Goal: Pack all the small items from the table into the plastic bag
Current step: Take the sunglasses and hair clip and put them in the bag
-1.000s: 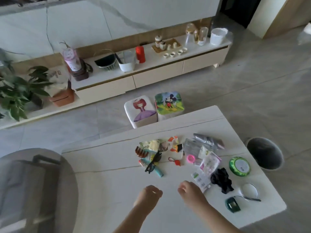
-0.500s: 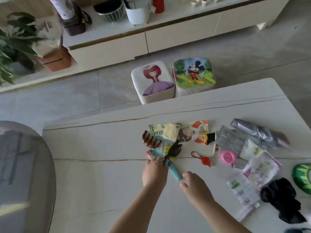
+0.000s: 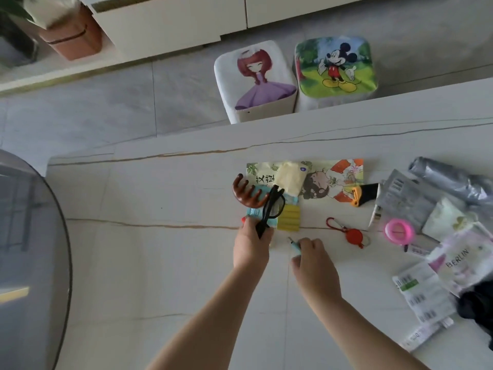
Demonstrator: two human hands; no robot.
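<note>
The step in hand looks like the first pick-up: gathering small items off the surface before anything goes into a bag. The left hand is at the near edge of the left-hand pile, its grip closed on the lower end of the black glasses, which slant up across a light blue packet and a yellow pack. The right hand sits just beside it, fingers curled, pinching a small teal stick whose tip pokes out toward the pile.

The rest of the items lie untouched: a brown comb touching the glasses, an illustrated packet behind them, a red clip near the right hand, a pink ring and several sachets farther right. The plastic bag is hard to pick out with certainty; the crumpled grey roll at the far right may be it, but nothing there is opened up.

So the task is barely begun. The next move calls for lifting both held things clear without dragging the comb along, then finding and opening the bag, which likely needs a free hand, so one item may have to pass to the other hand first.
</note>
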